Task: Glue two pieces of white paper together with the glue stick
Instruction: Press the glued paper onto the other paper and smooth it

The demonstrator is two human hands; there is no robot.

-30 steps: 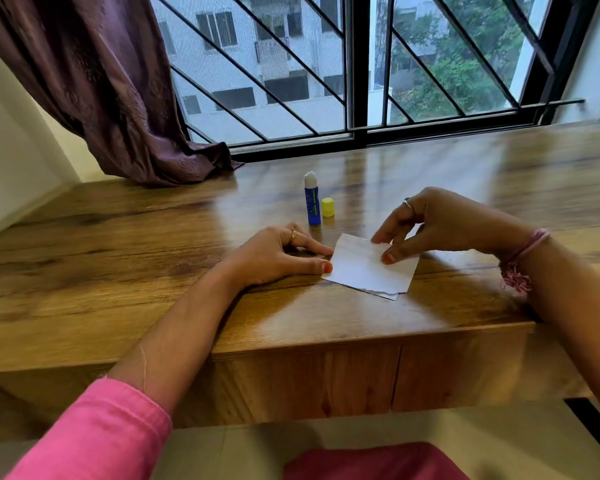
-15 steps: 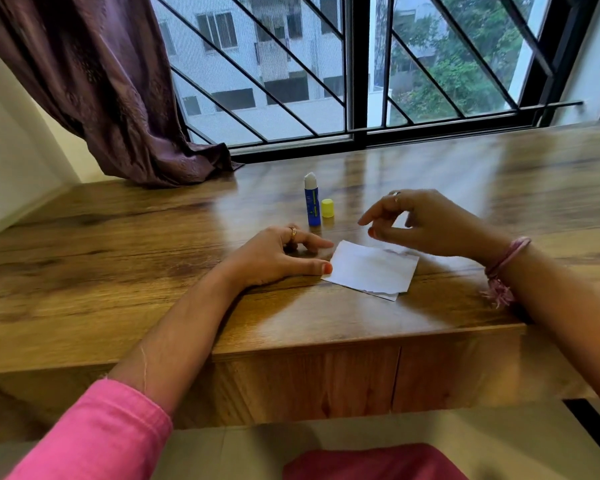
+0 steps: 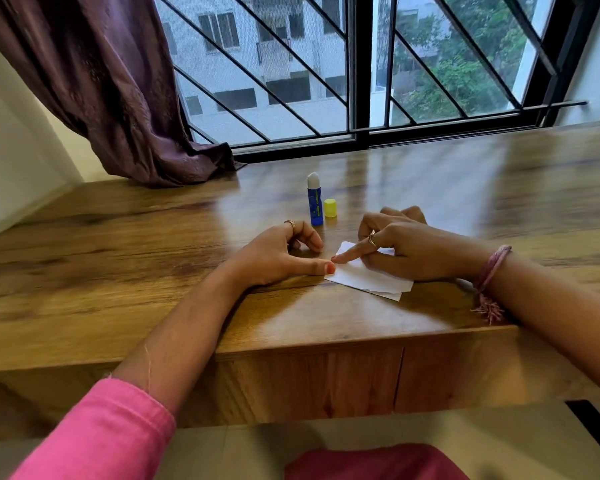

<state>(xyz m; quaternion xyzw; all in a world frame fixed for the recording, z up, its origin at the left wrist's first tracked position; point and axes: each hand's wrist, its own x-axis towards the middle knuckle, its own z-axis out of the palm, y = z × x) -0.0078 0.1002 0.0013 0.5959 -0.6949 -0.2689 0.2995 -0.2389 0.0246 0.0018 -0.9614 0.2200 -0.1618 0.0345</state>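
The two white paper pieces [image 3: 368, 280] lie stacked near the wooden desk's [image 3: 118, 265] front edge; my right hand [image 3: 406, 251] presses on them, forefinger stretched out, other fingers curled; my left hand [image 3: 278, 256] rests beside, thumb touching the paper's edge, fingers loosely bent, gripping nothing; the uncapped glue stick [image 3: 315, 199] stands behind, its yellow cap [image 3: 330, 207] just beside.

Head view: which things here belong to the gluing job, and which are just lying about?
Job:
- stacked white paper pieces, pressed by the right hand
- left hand, thumb at the paper's edge
- uncapped blue glue stick, upright
- its yellow cap

Lying about:
- purple curtain
- window grille
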